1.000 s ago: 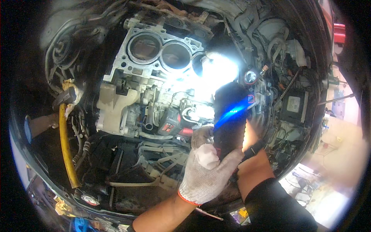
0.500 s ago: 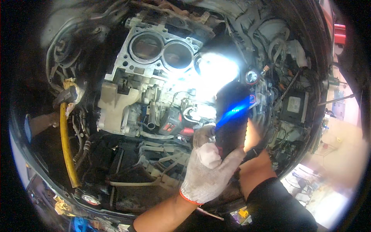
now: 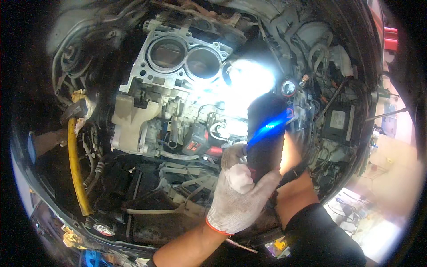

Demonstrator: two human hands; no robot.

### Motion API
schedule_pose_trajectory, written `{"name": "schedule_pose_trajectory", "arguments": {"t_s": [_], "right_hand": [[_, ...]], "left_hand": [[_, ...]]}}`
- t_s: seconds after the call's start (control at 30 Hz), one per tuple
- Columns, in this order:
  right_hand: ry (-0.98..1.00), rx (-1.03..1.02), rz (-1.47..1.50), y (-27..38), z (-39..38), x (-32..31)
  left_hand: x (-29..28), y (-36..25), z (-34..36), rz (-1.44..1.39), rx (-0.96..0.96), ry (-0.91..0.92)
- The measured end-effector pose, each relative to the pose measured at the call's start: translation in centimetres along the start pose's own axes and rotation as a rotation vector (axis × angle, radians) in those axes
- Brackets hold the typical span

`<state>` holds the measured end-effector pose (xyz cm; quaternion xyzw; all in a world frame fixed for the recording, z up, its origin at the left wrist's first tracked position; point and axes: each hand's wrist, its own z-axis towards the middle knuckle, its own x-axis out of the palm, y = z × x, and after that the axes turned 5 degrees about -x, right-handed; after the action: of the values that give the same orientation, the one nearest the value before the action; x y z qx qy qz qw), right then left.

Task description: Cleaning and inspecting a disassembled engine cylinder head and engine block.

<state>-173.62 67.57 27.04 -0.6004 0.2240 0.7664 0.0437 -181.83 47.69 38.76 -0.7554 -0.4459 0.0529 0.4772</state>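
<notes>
My left hand (image 3: 238, 196), in a whitish knit glove with an orange cuff, is closed round a dark hand-held lamp (image 3: 267, 147) with a glowing blue band. Strong white glare spreads beyond its far end. Past the lamp lies the engine block (image 3: 153, 80), its top open, showing two round cylinder bores; the glare washes out the area to their right. My right forearm (image 3: 296, 191), in a black sleeve with a dark wrist strap, reaches up behind the lamp. Brightly lit skin (image 3: 291, 153) shows beside the lamp's edge, but the right fingers are hidden.
A hammer (image 3: 76, 164) with a yellow handle lies at the left of the engine bay. A red and black battery-like block (image 3: 195, 139) sits in front of the engine block. Hoses and a dark box (image 3: 340, 122) line the right side.
My right wrist and its dark strap have shifted slightly, with more of the strap showing. My left hand and the lamp have hardly moved.
</notes>
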Motion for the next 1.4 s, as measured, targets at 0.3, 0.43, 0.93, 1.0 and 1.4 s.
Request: {"name": "schedule_pose_trajectory", "arguments": {"t_s": [0.3,0.43,0.93,1.0,1.4], "right_hand": [[0.005,-0.034,0.028,0.8,3.8,1.8],[0.011,-0.083,0.019,-1.1,10.4,5.1],[0.015,0.234,0.083,1.9,13.8,5.8],[0.003,0.251,0.081,1.7,13.8,5.0],[0.086,0.526,0.214,0.7,14.0,4.7]], "left_hand": [[-0.2,-0.5,-0.3,-0.026,-0.026,-0.005],[0.1,-0.6,0.4,-0.022,-0.108,0.076],[-0.4,-0.3,-0.4,0.178,0.094,0.018],[-0.2,-0.3,-0.6,0.187,0.069,0.102],[-0.4,-0.7,-0.7,0.115,0.035,0.198]]}}
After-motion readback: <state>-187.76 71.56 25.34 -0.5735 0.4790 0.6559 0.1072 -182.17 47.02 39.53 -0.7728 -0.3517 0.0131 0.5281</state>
